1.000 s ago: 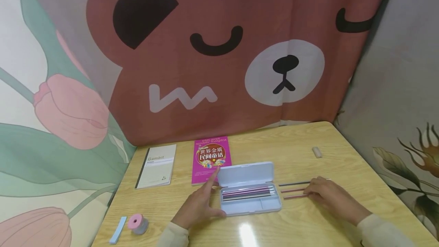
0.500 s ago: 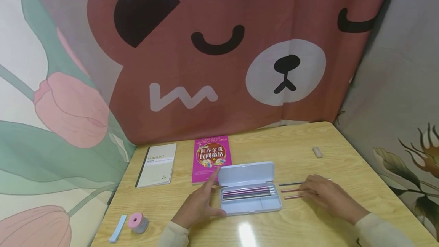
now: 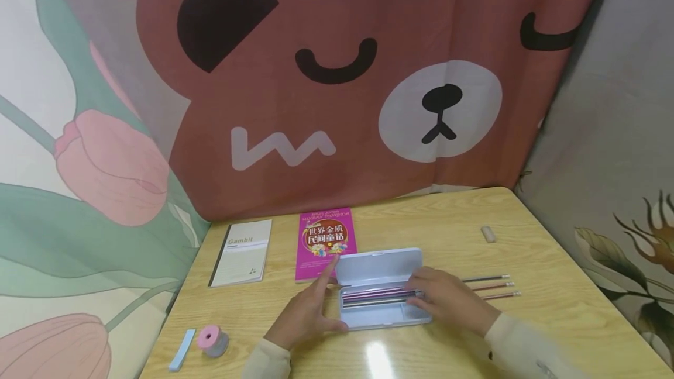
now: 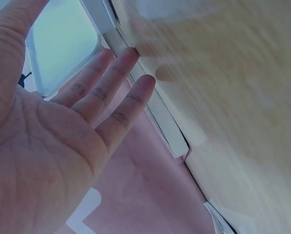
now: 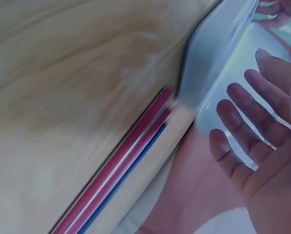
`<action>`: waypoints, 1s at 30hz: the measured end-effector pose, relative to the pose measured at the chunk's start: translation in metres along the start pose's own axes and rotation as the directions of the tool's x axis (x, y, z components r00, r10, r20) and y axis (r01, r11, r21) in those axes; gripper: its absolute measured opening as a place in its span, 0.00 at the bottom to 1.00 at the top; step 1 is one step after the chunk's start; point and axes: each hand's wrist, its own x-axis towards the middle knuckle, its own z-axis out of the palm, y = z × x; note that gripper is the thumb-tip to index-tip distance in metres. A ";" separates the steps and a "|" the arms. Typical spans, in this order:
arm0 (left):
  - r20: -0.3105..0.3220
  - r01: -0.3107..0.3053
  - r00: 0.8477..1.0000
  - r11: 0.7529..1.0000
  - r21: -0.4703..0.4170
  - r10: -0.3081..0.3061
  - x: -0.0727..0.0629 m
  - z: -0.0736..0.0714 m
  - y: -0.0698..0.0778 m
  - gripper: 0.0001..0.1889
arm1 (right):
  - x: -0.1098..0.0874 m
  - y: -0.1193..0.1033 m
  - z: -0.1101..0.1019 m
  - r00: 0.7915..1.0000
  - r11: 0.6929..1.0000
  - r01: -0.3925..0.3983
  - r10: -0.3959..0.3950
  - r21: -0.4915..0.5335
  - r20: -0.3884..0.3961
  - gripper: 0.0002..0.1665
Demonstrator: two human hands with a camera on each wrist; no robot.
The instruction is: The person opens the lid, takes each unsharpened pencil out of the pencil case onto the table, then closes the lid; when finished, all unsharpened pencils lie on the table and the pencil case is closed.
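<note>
A pale blue pencil case (image 3: 368, 317) lies on the table with its lid (image 3: 376, 269) raised. Several striped pencils (image 3: 371, 295) lie in its long compartment. My left hand (image 3: 302, 316) is at the case's left end, thumb by the front corner; the left wrist view shows straight, spread fingers (image 4: 121, 114). Over the case's right end is my right hand (image 3: 455, 302), its fingertips near the pencils' ends. In the right wrist view those fingers (image 5: 242, 105) are relaxed, with nothing seen between them. Three more pencils (image 3: 495, 287) lie on the table, partly behind the right hand.
Behind the case is a pink book (image 3: 323, 238), with a notebook (image 3: 242, 253) further left. A pink-topped spool (image 3: 212, 341) and a light blue strip (image 3: 182, 350) lie front left. A small eraser-like block (image 3: 488, 234) lies back right. Printed cloth hangs behind the table.
My right hand has moved left from the three loose pencils to the right end of the pencil case, uncovering those pencils' eraser ends. The left hand has stayed in place.
</note>
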 end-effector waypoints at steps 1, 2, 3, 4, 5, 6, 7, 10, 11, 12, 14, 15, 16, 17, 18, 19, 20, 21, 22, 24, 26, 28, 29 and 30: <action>0.000 0.001 1.000 1.000 0.001 -0.001 0.000 0.000 0.000 0.77 | 0.005 -0.003 0.003 1.000 1.000 0.010 -0.010 -0.003 0.000 0.12; -0.001 0.002 1.000 1.000 0.003 -0.002 0.000 0.000 -0.001 0.77 | 0.010 -0.006 0.006 1.000 1.000 0.017 -0.017 -0.005 0.003 0.11; -0.002 0.001 1.000 1.000 0.004 -0.001 0.000 0.000 0.000 0.77 | 0.015 -0.008 0.009 0.999 0.999 0.032 -0.032 -0.003 -0.002 0.11; -0.003 0.001 1.000 1.000 0.006 -0.001 0.000 0.001 0.000 0.77 | 0.020 -0.011 0.011 0.999 0.999 0.046 -0.046 -0.003 -0.005 0.10; -0.006 0.000 1.000 1.000 0.006 0.000 0.000 0.001 0.000 0.77 | 0.024 -0.012 0.015 0.998 0.998 0.066 -0.066 -0.011 -0.007 0.09; -0.009 -0.004 1.000 1.000 0.007 0.004 0.000 0.001 0.000 0.77 | 0.029 -0.013 0.017 0.996 0.996 0.087 -0.087 -0.022 -0.009 0.09; -0.012 -0.008 1.000 1.000 0.007 0.008 0.000 0.001 0.000 0.77 | 0.034 -0.014 0.020 0.994 0.994 0.105 -0.106 -0.025 -0.010 0.08; -0.015 -0.014 1.000 1.000 0.005 0.014 0.000 0.001 0.000 0.78 | 0.043 -0.017 0.028 0.988 0.987 0.155 -0.156 -0.044 -0.018 0.07; -0.015 -0.016 1.000 1.000 0.004 0.016 0.000 0.001 0.000 0.78 | 0.046 -0.018 0.031 0.985 0.984 0.169 -0.170 -0.050 -0.023 0.07; -0.014 -0.016 1.000 1.000 0.004 0.016 0.000 0.001 0.000 0.78 | 0.047 -0.018 0.033 0.983 0.982 0.181 -0.182 -0.059 -0.024 0.07; -0.013 -0.011 1.000 1.000 0.002 0.011 0.000 0.001 0.000 0.78 | 0.049 -0.020 0.037 0.980 0.978 0.197 -0.199 -0.067 -0.027 0.07; -0.013 -0.009 1.000 1.000 0.001 0.009 -0.001 0.001 0.000 0.78 | 0.050 -0.021 0.039 0.979 0.977 0.201 -0.203 -0.071 -0.027 0.07; -0.012 -0.007 1.000 1.000 -0.001 0.007 -0.001 0.001 0.000 0.78 | 0.049 -0.022 0.040 0.978 0.976 0.203 -0.206 -0.076 -0.028 0.07; -0.011 -0.005 1.000 1.000 -0.003 0.005 -0.001 0.000 0.001 0.78 | 0.049 -0.023 0.041 0.979 0.976 0.201 -0.204 -0.080 -0.029 0.07; -0.010 -0.005 1.000 1.000 -0.005 0.005 -0.001 0.000 0.001 0.78 | 0.049 -0.024 0.042 0.980 0.977 0.195 -0.198 -0.086 -0.027 0.08; -0.011 -0.004 1.000 1.000 -0.005 0.004 -0.001 0.000 0.001 0.78 | 0.048 -0.024 0.043 0.982 0.978 0.186 -0.189 -0.092 -0.027 0.09; -0.011 -0.003 1.000 1.000 -0.004 0.003 -0.001 0.000 0.001 0.78 | 0.047 -0.025 0.043 0.984 0.979 0.175 -0.179 -0.102 -0.026 0.10; -0.012 -0.004 1.000 1.000 -0.003 0.004 -0.001 -0.001 0.002 0.78 | 0.047 -0.026 0.044 0.985 0.980 0.166 -0.170 -0.114 -0.024 0.11; -0.012 -0.005 1.000 1.000 -0.001 0.005 -0.001 -0.001 0.002 0.78 | 0.047 -0.027 0.044 0.987 0.980 0.157 -0.161 -0.123 -0.022 0.12; -0.013 -0.005 1.000 1.000 0.001 0.005 -0.001 -0.001 0.002 0.79 | 0.046 -0.029 0.045 0.989 0.979 0.144 -0.148 -0.143 -0.018 0.15; -0.013 -0.005 1.000 1.000 0.004 0.005 0.000 -0.001 0.002 0.79 | 0.046 -0.030 0.046 0.989 0.978 0.140 -0.144 -0.156 -0.013 0.15; -0.015 -0.010 1.000 1.000 0.005 0.010 0.000 0.000 0.001 0.79 | 0.047 -0.031 0.047 0.990 0.978 0.139 -0.142 -0.156 -0.010 0.14; -0.016 -0.012 1.000 1.000 0.006 0.012 0.000 0.000 0.001 0.79 | 0.047 -0.032 0.048 0.990 0.978 0.140 -0.143 -0.157 -0.010 0.13; -0.017 -0.013 1.000 1.000 0.008 0.013 0.000 0.000 0.001 0.79 | 0.047 -0.032 0.048 0.990 0.978 0.139 -0.142 -0.157 -0.009 0.12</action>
